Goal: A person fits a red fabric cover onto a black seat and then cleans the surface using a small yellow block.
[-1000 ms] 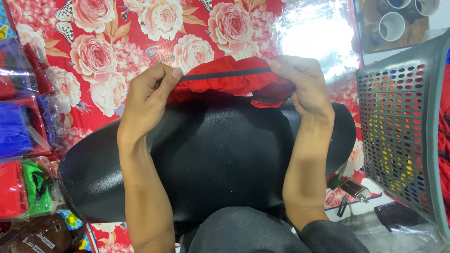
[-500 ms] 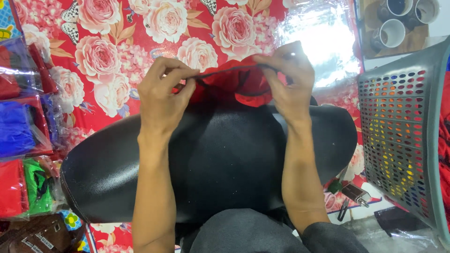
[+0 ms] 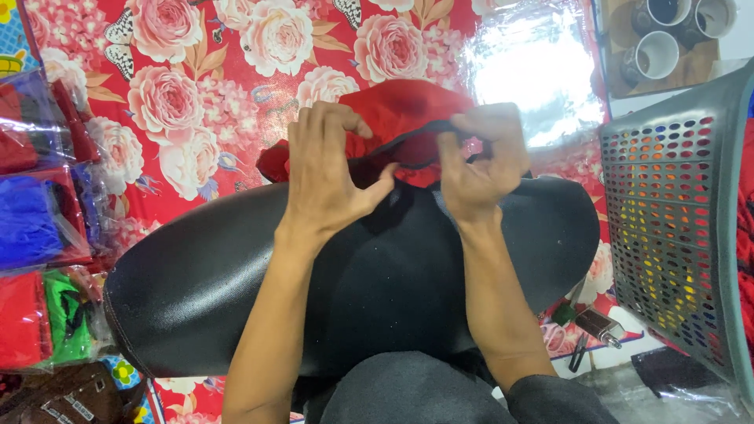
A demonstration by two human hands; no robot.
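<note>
We judge the folding step is in hand: our left hand [image 3: 330, 169] and right hand [image 3: 479, 161] pinch the red cloth [image 3: 400, 110] with bent fingers at twelve o'clock of the black cushion [image 3: 236, 275]. Next calls for even edges.

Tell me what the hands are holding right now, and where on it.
Both the left hand and right hand pinch the red cloth along its dark edge band.

Red garment [image 3: 408, 110], black-trimmed, bunched at black cushion's far edge.
</note>
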